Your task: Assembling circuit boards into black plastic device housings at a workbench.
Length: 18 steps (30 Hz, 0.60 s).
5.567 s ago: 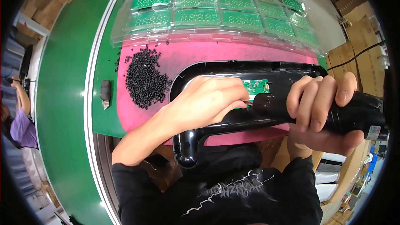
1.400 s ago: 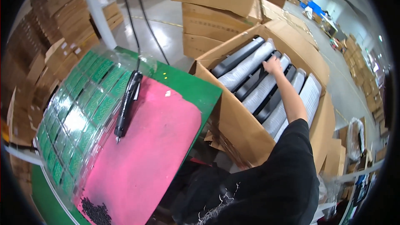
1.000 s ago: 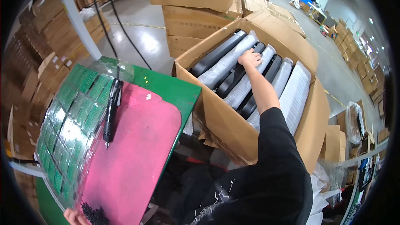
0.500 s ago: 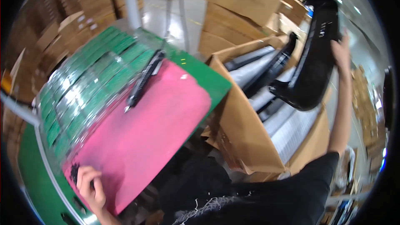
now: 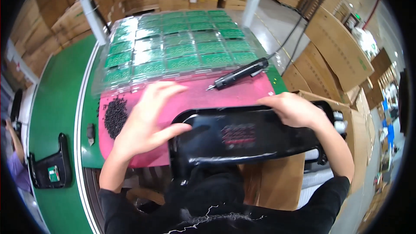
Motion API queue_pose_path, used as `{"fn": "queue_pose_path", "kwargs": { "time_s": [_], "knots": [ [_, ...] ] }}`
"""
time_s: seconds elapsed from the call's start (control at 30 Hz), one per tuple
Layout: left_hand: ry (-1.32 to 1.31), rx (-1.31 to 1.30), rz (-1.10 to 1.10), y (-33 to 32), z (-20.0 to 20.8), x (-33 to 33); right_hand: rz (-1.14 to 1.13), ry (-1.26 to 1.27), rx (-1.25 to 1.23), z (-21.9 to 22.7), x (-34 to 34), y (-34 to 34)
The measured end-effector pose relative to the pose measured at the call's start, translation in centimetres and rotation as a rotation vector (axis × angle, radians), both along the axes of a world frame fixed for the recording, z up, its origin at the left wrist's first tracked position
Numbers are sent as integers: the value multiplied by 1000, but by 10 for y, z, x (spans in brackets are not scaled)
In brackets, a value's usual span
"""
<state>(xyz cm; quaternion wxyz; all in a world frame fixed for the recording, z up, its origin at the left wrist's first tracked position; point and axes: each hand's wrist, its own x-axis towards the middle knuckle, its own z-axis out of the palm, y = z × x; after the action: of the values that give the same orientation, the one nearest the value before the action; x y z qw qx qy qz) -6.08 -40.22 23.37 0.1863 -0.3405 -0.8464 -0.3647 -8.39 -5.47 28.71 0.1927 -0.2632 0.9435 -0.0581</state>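
A glossy black plastic housing (image 5: 260, 141), long with curved ends, hangs tilted before my body over the near edge of the pink mat (image 5: 197, 97). My right hand (image 5: 297, 110) is closed on its upper edge, towards the right end. At its left end my left hand (image 5: 145, 125) is open, fingers spread and thumb at the corner; whether the thumb touches is unclear. Beside the left hand lies a heap of small black screws (image 5: 115, 117). A black electric screwdriver (image 5: 240, 74) rests at the mat's far right. Behind it, clear trays (image 5: 132, 73) hold green circuit boards (image 5: 182, 63).
An open carton (image 5: 277, 182) with wrapped parts stands at my right. On the green belt (image 5: 60, 91) to the left lies another black housing (image 5: 63, 169) carrying a small circuit board. A co-worker's arm (image 5: 17, 145) shows beyond it. A metal post (image 5: 255, 0) rises behind the trays.
My right hand has brought the black housing from above the carton to in front of me. The left hand has lifted off the mat by the screws towards the housing. The view has turned left.
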Motion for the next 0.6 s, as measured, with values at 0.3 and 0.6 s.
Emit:
{"fn": "queue_pose_path", "kwargs": {
  "time_s": [0.3, 0.6],
  "knots": [
    [-81, -321, 143, -24, -56, -61, -17, 381, -266, -45, -178, -42],
    [-47, -161, 281, -29, -68, -62, -172, 537, 75, -97, -320, -14]
  ]
}}
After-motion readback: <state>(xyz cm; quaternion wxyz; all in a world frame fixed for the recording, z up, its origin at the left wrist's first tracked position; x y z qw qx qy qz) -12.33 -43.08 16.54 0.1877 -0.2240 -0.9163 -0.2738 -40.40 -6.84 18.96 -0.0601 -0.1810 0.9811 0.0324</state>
